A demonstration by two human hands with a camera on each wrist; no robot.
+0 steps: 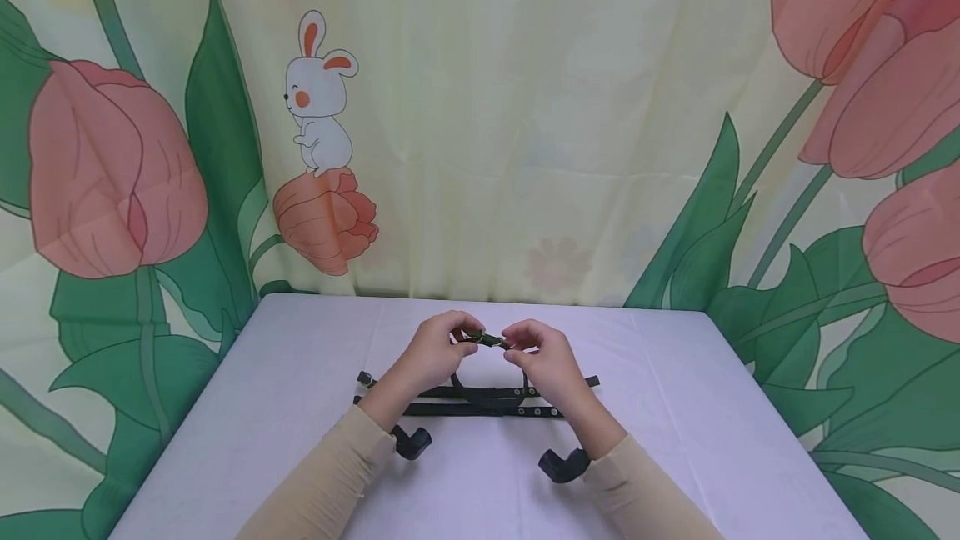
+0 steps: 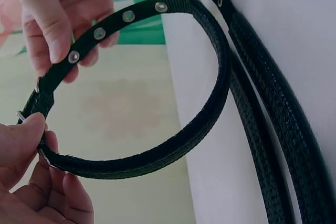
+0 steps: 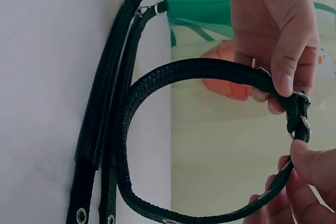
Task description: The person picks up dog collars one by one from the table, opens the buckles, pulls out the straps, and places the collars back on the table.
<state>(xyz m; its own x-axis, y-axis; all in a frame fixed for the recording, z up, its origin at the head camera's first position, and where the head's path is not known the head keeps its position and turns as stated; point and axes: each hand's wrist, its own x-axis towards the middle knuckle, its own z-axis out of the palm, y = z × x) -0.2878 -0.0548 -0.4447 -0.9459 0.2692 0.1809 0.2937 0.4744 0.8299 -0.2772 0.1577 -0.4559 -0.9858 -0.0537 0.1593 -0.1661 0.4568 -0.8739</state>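
A black collar point(image 1: 491, 341) with metal eyelets is bent into a loop, held up above the table. My left hand point(image 1: 435, 348) pinches it at the buckle point(image 2: 21, 116) between thumb and fingers. My right hand point(image 1: 543, 354) pinches the eyelet end of the strap, close beside the buckle. In the right wrist view the strap point(image 3: 291, 121) runs through the metal hardware between the two hands. The padded part point(image 2: 142, 163) of the collar curves round below, towards the table.
Two more black collars, a nearer one point(image 1: 465, 410) and a farther one point(image 1: 435, 392), lie straight and side by side on the white-covered table point(image 1: 247, 440) under the hands. A curtain point(image 1: 487, 148) printed with tulips and a rabbit hangs behind the table.
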